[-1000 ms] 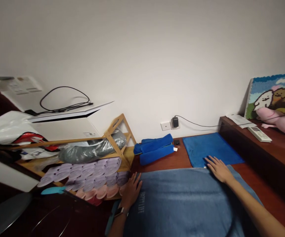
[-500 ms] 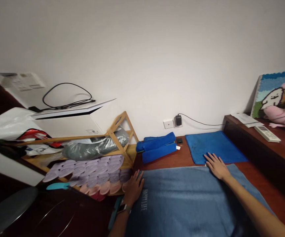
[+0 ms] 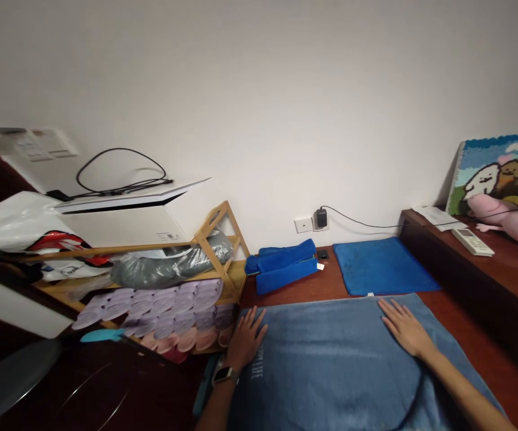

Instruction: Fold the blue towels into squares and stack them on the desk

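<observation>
A grey-blue towel (image 3: 326, 359) with pale lettering near its left side lies spread on the reddish-brown tabletop (image 3: 460, 326). My left hand (image 3: 246, 340), a watch on its wrist, rests with fingers spread on the towel's far left corner and partly covers the lettering. Flat on the far right part of the towel lies my right hand (image 3: 406, 330), its fingers stretched out. Just beyond the towel is a flat bright blue cloth (image 3: 382, 266). Folded blue cloths (image 3: 288, 266) lie to its left, one with a white tag.
On the left a wooden rack (image 3: 226, 251) carries a white box (image 3: 128, 224), plastic-wrapped things and rows of lilac and pink slippers (image 3: 164, 314). A black plug (image 3: 321, 216) sits in the wall socket. A remote control (image 3: 473, 242) and pink plush toy (image 3: 510, 218) lie on the raised ledge at right.
My right hand has drawn back from the bright blue cloth's near edge onto the towel. My left hand has shifted slightly right, over more of the lettering. The view has moved slightly.
</observation>
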`<state>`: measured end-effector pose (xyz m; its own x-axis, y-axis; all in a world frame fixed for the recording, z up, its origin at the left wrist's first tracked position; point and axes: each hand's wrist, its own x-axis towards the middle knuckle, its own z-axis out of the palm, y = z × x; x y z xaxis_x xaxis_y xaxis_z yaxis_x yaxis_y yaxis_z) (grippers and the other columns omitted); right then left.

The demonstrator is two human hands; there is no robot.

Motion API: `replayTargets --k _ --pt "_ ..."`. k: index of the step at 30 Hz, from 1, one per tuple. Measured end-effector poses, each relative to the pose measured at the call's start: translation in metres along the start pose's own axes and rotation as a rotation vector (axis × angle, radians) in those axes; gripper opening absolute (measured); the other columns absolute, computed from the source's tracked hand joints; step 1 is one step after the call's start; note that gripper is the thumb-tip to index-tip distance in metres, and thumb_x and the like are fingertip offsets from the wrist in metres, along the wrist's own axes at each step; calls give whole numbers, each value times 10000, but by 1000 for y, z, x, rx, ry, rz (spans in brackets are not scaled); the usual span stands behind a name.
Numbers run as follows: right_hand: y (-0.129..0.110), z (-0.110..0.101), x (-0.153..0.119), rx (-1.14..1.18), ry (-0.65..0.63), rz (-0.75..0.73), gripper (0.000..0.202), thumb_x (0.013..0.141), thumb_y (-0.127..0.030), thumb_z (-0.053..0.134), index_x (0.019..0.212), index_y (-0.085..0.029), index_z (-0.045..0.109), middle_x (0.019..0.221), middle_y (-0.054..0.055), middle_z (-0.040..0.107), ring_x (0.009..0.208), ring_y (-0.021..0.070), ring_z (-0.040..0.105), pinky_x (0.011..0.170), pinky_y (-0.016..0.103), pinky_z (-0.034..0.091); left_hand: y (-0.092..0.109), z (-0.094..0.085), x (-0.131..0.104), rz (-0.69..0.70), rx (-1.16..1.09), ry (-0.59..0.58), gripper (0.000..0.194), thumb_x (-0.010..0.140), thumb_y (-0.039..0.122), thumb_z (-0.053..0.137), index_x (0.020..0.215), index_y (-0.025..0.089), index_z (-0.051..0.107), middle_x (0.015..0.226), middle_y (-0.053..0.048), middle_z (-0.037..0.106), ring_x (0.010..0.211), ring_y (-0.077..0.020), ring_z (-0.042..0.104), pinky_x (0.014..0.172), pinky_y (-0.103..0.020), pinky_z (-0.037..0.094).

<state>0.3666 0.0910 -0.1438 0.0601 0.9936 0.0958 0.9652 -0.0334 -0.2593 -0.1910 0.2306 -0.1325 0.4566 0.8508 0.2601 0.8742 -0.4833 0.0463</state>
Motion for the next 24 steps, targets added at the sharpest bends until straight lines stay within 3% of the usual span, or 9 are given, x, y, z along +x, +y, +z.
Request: replayTargets --k 3,6,9,13,17,24 --pt "60 -4 -15 -46 -7 138 717 1005 -576 227 1587 -217 439 1646 72 425 1544 270 338 1275 513 265 -8 -1 -5 -10 -12 11 535 1061 507 389 1538 292 503 1619 -115 472 1480 -306 457 1191 -553 393" --pt "88 -3 -23 -60 -12 196 743 995 -576 195 1601 -203 410 1661 72 404 1546 261 337 1269 488 281 -5 -3 -4 -26 -20 18 524 1061 496 392 1533 297 507 1618 -98 478 1476 -294 462 1195 -542 395" --pt "84 -7 -21 -106 -8 240 727 990 -565 198 1598 -229 412 1645 57 439 1520 264 391 1253 493 307 0 -7 -2 -29 -15 13 516 1058 476 404 1526 287 515 1606 -94 495 1466 -289 476 1192 -529 406" --pt "52 -18 -4 -170 50 194 723 1000 -580 194 1541 -207 495 1569 104 536 1441 297 498 1220 511 348 14 -14 4 -24 -12 65 497 1054 441 411 1482 243 569 1563 -114 545 1442 -301 503 1193 -532 408" --pt "27 -12 8 -109 67 72 724 1004 -584 213 1545 -187 485 1607 101 492 1507 293 408 1249 508 313 25 -14 7 9 -18 84 504 1066 426 400 1521 246 522 1610 -116 484 1492 -296 439 1209 -537 386" --pt "65 14 0 -107 22 184 751 977 -528 192 1602 -162 390 1663 91 397 1554 276 323 1261 524 288 7 -6 1 -11 -37 47 476 1079 389 384 1523 281 513 1606 -84 496 1465 -268 477 1186 -512 423"
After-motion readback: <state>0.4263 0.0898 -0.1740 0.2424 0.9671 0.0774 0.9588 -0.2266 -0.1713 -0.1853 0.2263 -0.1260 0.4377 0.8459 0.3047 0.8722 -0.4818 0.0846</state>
